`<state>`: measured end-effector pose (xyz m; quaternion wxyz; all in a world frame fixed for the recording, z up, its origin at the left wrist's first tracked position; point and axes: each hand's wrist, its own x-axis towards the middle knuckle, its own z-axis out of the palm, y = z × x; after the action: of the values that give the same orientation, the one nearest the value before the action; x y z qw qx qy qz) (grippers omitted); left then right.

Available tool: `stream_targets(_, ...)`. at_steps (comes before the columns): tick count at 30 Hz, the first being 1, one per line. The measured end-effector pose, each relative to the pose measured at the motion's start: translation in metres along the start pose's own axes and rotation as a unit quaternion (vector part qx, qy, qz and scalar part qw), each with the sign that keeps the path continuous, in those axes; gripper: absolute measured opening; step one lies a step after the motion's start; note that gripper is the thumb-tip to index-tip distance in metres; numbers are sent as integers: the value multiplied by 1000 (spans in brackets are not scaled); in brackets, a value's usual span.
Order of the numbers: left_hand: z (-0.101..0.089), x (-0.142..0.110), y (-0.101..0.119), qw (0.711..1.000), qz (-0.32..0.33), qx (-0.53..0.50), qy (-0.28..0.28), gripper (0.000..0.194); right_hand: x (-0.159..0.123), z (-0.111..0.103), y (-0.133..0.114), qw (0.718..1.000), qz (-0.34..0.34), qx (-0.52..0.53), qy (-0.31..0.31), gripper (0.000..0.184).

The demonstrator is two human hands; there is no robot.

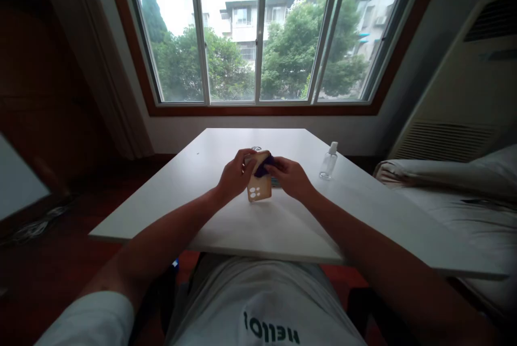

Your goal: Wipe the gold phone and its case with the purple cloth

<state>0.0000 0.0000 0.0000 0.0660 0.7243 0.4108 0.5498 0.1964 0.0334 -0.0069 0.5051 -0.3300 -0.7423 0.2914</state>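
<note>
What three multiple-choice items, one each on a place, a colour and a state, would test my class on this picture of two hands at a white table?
1. Where does the spray bottle stand?
A. On the table, to the right of the hands
B. On the window sill
C. On the bed

2. What colour is the cloth?
A. Yellow
B. Dark purple-blue
C. White

3. How is the phone case placed?
A. Lying flat on the table
B. Held up on end between both hands
C. Hanging off the table edge

Answers: 1 A, the bottle stands on the table to the right of the right hand. 2 B, the cloth pressed against the case looks dark purple-blue. 3 B, the left hand and right hand hold the tan case upright.
</note>
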Motion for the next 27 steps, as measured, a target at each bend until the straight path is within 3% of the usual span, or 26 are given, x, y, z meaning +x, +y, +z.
stream_targets(5,-1,-1,2,1000,-3,3,-13,26,1,2,0,999,-8,46,12,34)
stream_targets(14,-9,-2,5,1000,6,-4,-18,24,2,-7,3,990,75,53,-109,37)
stream_targets(19,-13,-3,7,1000,5,-10,-25,23,-2,0,10,973,132,29,-188,35)
stream_targets(21,-14,-3,6,1000,0,-15,-23,23,-4,4,12,973,132,18,-188,33)
stream_targets(27,-17,1,2,999,-11,-27,-19,23,-4,9,3,991,78,27,-109,37)
